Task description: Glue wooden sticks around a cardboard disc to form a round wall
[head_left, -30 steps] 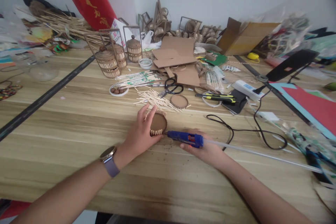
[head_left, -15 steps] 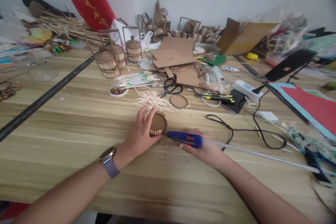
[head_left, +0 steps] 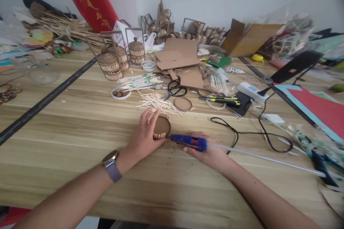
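Note:
My left hand (head_left: 143, 137) curls round the left side of a round cardboard disc ringed with short wooden sticks (head_left: 162, 126) and holds it on the wooden table (head_left: 80, 132). My right hand (head_left: 212, 154) grips a blue glue gun (head_left: 189, 141). Its nozzle points left and touches the disc's lower right edge. A long clear glue stick (head_left: 263, 159) trails out of the gun's back to the right. A watch (head_left: 111, 164) sits on my left wrist.
Behind the disc lie loose wooden sticks (head_left: 157, 102), a second cardboard ring (head_left: 183, 104), scissors (head_left: 174, 89), a utility knife (head_left: 219, 99) and a small dish (head_left: 121, 93). Finished stick baskets (head_left: 110, 64), cardboard sheets (head_left: 178, 57) and a black cable (head_left: 255, 128) lie beyond.

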Demonstrator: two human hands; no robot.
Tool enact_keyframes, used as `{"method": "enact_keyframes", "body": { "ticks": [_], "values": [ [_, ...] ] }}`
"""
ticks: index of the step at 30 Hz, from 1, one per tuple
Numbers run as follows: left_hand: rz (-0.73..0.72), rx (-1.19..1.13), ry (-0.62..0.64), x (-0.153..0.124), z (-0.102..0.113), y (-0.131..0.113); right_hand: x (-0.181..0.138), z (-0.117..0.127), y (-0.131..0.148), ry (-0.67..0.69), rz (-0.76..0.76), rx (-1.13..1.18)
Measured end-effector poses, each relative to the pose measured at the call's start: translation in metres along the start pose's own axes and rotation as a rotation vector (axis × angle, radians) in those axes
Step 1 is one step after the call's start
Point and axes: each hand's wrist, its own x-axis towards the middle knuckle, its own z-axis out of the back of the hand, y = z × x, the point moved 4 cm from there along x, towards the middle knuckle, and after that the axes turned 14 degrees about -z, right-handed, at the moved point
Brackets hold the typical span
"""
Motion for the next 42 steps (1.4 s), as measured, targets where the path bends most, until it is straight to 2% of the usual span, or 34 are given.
{"method": "enact_keyframes", "body": {
  "ticks": [8, 14, 21, 26, 42],
  "values": [
    [0.008, -0.012, 0.0, 0.0, 0.0, 0.0, 0.001, 0.0, 0.0, -0.036, 0.069, 0.016],
    [0.007, -0.01, 0.022, 0.0, 0.0, -0.002, 0.001, 0.002, 0.0, -0.017, -0.008, 0.025],
    [0.002, -0.006, 0.022, 0.0, 0.0, -0.001, 0.002, 0.001, -0.012, -0.009, -0.117, 0.069],
    [0.013, 0.003, 0.024, 0.0, 0.0, -0.001, 0.001, 0.006, -0.007, 0.06, -0.087, 0.055],
    [0.024, 0.004, 0.037, 0.0, 0.0, -0.001, 0.001, 0.004, -0.007, 0.057, -0.069, 0.054]
  ]
}}
